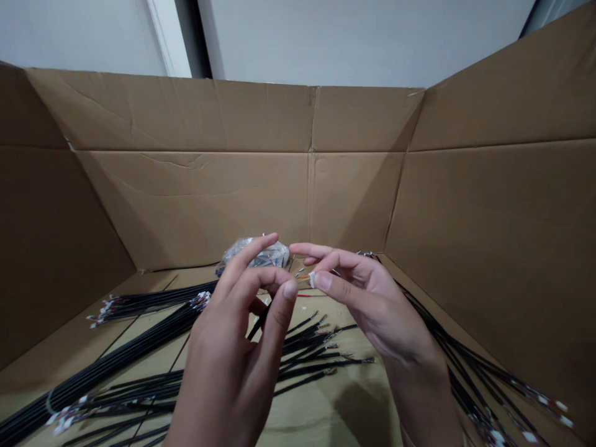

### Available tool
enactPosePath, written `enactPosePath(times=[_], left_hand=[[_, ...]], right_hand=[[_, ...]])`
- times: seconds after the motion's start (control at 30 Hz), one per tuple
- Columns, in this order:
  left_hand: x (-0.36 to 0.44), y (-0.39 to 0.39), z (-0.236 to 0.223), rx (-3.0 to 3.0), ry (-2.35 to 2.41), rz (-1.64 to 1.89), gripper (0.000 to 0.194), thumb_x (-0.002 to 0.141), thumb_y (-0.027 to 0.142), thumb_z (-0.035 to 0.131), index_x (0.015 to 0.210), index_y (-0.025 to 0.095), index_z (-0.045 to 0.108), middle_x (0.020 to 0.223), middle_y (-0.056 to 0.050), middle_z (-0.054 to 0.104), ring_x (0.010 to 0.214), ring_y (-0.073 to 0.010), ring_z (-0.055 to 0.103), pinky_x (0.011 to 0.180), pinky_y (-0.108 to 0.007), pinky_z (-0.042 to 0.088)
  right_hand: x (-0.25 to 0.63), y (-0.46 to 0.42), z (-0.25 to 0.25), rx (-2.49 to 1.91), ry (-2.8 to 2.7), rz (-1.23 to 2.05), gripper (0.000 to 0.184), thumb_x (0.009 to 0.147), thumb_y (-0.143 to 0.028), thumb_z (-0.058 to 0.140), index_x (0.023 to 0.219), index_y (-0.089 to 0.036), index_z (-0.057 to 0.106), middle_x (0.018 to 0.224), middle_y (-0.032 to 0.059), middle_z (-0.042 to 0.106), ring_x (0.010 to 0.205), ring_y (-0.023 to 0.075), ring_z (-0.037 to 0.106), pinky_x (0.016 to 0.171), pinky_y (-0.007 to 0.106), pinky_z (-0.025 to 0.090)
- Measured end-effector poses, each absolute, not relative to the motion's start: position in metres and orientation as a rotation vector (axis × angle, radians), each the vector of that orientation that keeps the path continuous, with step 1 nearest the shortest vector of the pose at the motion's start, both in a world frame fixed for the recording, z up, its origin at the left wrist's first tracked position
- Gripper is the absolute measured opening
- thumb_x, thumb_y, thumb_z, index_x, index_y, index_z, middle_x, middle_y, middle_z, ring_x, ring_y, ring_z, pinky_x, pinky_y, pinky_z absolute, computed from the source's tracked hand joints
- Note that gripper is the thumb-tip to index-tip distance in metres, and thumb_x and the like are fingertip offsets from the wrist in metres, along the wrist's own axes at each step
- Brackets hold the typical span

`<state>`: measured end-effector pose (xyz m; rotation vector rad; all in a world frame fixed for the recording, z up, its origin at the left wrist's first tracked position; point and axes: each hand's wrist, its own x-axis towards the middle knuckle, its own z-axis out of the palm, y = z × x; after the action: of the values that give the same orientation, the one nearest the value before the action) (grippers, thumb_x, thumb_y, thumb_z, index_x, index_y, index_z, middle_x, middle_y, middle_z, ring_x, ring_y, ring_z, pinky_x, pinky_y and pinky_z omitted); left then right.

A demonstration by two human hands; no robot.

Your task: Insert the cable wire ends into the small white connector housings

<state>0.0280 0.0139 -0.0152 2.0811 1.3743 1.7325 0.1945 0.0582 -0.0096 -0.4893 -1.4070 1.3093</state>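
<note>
My left hand pinches thin coloured wires between thumb and forefinger. The black cable they seem to come from runs down under that palm. Facing it, my right hand grips a small white connector between thumb and fingertips. The wires reach the connector, but how far they sit inside it is too small to tell. Below the hands lie several black cables with bare wire ends pointing right.
Tied black cables and another bundle with white connectors lie on the left. More cables run along the right. A clear plastic bag rests behind my hands. Cardboard walls enclose the back and sides.
</note>
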Motion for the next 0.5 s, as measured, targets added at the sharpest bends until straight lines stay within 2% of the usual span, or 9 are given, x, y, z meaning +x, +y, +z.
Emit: enactPosePath(times=[0.23, 0.37, 0.5], left_hand=[[0.0269, 0.0132, -0.0142, 2.071, 1.341, 1.707, 0.012, 0.101, 0.034, 0.061, 0.095, 0.032, 0.071, 0.139, 0.003, 0.072, 0.124, -0.0254, 0.07, 0.093, -0.035, 0.057], [0.0275, 0.0122, -0.0127, 2.041, 1.37, 1.69, 0.013, 0.102, 0.036, 0.06, 0.095, 0.032, 0.07, 0.141, 0.003, 0.071, 0.123, -0.0253, 0.07, 0.098, -0.037, 0.055], [0.0277, 0.015, -0.0106, 2.057, 1.373, 1.696, 0.014, 0.102, 0.038, 0.06, 0.094, 0.033, 0.07, 0.141, 0.004, 0.07, 0.124, -0.0249, 0.07, 0.091, -0.035, 0.056]], right_hand=[[0.195, 0.0572, -0.0094, -0.504, -1.429, 1.261, 0.011, 0.088, -0.03, 0.083, 0.079, -0.025, 0.079, 0.135, 0.0047, 0.077, 0.134, 0.0265, 0.066, 0.113, 0.045, 0.048], [0.195, 0.0561, -0.009, -0.528, -1.444, 1.215, 0.012, 0.088, -0.032, 0.084, 0.079, -0.026, 0.079, 0.136, 0.0043, 0.076, 0.136, 0.0259, 0.064, 0.114, 0.045, 0.047], [0.1952, 0.0541, -0.0085, -0.576, -1.465, 1.136, 0.013, 0.089, -0.033, 0.083, 0.078, -0.027, 0.079, 0.134, 0.0022, 0.078, 0.135, 0.0245, 0.065, 0.116, 0.044, 0.044]])
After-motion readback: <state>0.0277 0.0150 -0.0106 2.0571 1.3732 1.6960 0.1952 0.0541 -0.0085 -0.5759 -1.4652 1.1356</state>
